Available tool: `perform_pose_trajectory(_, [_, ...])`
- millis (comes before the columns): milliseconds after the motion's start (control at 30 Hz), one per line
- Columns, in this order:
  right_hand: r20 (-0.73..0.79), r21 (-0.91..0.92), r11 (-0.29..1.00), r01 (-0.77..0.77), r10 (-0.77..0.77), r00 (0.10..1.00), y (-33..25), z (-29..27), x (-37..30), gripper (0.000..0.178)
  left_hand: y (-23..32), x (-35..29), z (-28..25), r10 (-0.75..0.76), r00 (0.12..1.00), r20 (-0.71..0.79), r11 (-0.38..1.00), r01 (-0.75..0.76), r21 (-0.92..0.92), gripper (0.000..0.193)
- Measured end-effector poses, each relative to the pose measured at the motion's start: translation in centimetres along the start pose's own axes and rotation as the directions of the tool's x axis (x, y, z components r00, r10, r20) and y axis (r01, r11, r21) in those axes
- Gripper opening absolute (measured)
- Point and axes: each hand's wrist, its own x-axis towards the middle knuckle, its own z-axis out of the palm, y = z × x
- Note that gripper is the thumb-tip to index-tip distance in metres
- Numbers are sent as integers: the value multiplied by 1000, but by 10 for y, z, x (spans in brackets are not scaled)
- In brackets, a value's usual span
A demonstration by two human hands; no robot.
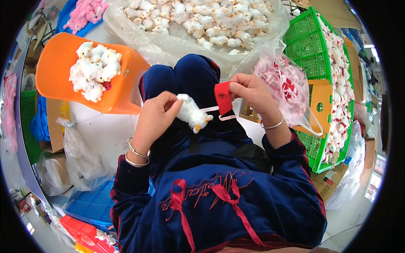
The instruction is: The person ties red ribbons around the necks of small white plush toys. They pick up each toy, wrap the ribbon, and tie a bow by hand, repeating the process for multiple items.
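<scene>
Over my lap, my left hand [162, 110] pinches one end of a small white plush duck [190, 110] between thumb and fingers. Its orange beak and feet point toward my right and down. My right hand [253, 93] grips a red fabric piece [223, 98] by its upper right edge, with dark marks on its face. Two narrow white strips [228, 117] hang at the red piece's lower end, and one reaches toward the duck. Whether that strip touches the plush is unclear.
On an orange stool [46, 76] at left sits a heap of white plush toys [95, 69]. Ahead, a clear plastic sheet [168, 52] bears many more. A plastic bag [280, 80] with red pieces lies right, beside green crates [301, 42] and a yellow crate [319, 103].
</scene>
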Motion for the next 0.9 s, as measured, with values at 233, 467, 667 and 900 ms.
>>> perform_pose_trajectory(233, [96, 46, 993, -105, 100, 990, -10, 35, 16, 19, 30, 3, 26, 24, 993, 119, 820, 48, -570, 33])
perform_pose_trajectory(467, [-122, -363, 903, 231, -291, 949, 7, 36, 29, 14, 16, 5, 36, -64, 977, 206, 584, 204, -785, 18])
perform_pose_trajectory(667, [-296, -439, 846, 301, -453, 841, 15, 52, 22, 12, 8, 5, 44, -186, 982, -6, 421, 74, -904, 20])
perform_pose_trajectory(900, [-39, 131, 985, 115, -110, 993, 19, 93, 11, 30, 8, 2, 61, -117, 959, -259, 441, -184, -879, 20])
